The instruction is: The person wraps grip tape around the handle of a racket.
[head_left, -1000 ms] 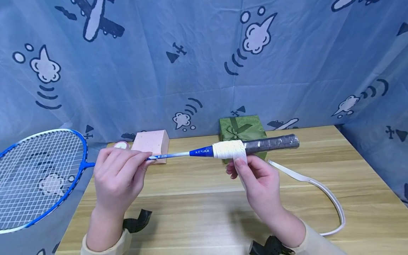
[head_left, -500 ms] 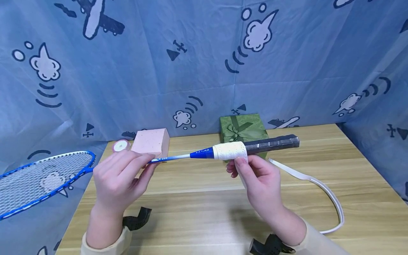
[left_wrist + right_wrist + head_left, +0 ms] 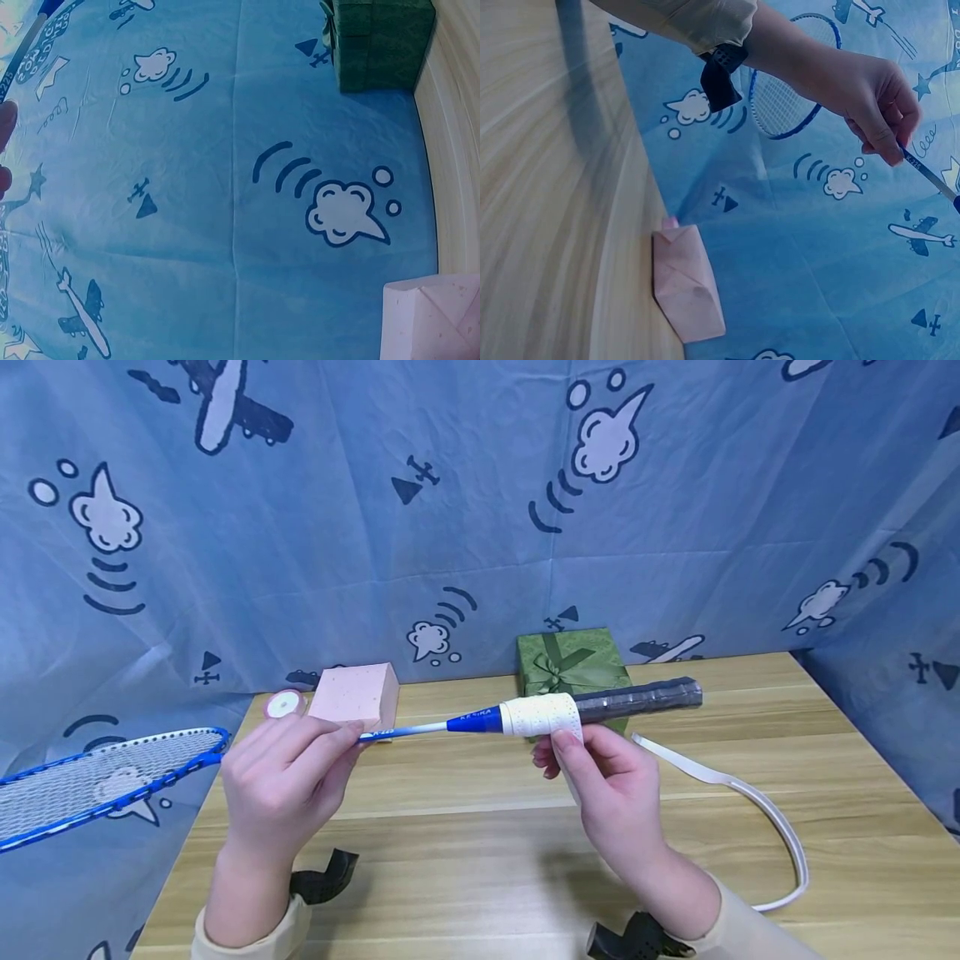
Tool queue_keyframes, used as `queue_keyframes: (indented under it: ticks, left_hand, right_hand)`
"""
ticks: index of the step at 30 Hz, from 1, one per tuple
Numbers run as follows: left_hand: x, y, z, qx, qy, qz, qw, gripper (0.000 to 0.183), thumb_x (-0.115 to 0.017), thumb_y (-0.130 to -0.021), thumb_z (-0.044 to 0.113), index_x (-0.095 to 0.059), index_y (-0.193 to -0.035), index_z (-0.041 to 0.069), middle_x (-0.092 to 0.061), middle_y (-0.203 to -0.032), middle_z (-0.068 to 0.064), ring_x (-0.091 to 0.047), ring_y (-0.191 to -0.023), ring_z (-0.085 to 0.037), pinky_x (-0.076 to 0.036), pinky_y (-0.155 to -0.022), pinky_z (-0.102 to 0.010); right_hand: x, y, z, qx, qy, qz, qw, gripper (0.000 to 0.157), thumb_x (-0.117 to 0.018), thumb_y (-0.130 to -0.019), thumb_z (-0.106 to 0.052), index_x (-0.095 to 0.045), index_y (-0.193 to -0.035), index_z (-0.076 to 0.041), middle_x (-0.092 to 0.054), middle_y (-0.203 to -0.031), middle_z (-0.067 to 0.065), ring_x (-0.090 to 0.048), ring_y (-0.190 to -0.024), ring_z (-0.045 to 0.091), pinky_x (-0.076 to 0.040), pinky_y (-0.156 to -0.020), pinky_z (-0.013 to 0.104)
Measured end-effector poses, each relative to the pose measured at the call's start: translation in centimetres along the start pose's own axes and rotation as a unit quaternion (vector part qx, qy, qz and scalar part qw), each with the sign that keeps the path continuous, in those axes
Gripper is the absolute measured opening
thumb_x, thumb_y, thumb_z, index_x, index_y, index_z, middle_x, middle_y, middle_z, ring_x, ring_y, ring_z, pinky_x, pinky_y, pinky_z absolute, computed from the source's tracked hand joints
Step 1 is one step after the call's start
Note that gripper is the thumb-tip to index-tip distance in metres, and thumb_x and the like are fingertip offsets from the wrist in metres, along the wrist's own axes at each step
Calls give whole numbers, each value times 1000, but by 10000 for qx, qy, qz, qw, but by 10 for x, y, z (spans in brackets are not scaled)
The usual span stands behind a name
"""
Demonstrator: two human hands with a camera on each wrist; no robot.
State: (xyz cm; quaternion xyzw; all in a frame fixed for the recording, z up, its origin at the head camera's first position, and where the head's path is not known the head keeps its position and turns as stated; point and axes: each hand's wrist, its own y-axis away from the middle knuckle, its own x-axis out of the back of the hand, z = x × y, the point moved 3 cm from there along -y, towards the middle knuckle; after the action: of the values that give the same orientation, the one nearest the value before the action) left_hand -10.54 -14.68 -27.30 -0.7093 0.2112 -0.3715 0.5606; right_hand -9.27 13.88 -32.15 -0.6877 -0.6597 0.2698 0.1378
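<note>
A blue and white badminton racket is held level above the table, its strung head at the left and its dark handle at the right. My left hand pinches the shaft near the head; the right wrist view also catches this hand on the shaft. White perforated grip tape is wound round the handle's upper part, against the blue cone. With thumb and fingers my right hand pinches the tape just under the handle. The tape's loose tail curves over the table at the right.
A pink box and a small round pink-rimmed roll stand at the back left of the wooden table. Behind the handle sits a green box with a ribbon bow. A blue printed curtain hangs behind.
The racket has turned about its shaft, so its head now appears much narrower and tilted. The tape's free part has come closer round the handle. Both hands stay nearly in place.
</note>
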Motion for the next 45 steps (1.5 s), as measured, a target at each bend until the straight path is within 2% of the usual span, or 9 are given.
queue_keyframes:
  ticks: [5,19,33,45]
  left_hand:
    - [0,0,1,9,-38,78,10000,24,-69,-97,15,-77,-79,2,-68,-66,-6,-50,-46,-23,-29,-41,-33]
    - [-2,-3,1,5,-82,332,9994,33,-69,-100,23,-78,-78,0,-67,-66,-8,-52,-47,-25,-35,-42,-35]
    - [-2,-5,2,19,-109,283,9995,33,-69,-100,24,-79,-81,0,-67,-67,-9,-51,-48,-25,-36,-44,-36]
    - [-2,-6,1,54,-239,220,9995,33,-68,-102,24,-78,-81,0,-68,-67,-8,-52,-52,-27,-40,-55,-41]
  right_hand:
    - [-1,0,0,83,-238,-89,9996,18,-52,-98,15,-69,-94,12,-75,-88,8,-70,-77,17,-59,-68,27]
    - [-1,0,1,132,-138,-124,9997,17,-53,-99,14,-70,-97,12,-75,-89,8,-70,-78,18,-59,-68,26]
    - [0,0,1,126,-106,-92,9998,18,-53,-98,15,-70,-96,12,-75,-89,8,-70,-77,17,-60,-68,26]
    - [0,-1,0,50,-55,-86,9999,17,-53,-99,14,-70,-96,13,-75,-89,7,-70,-77,17,-59,-68,26]
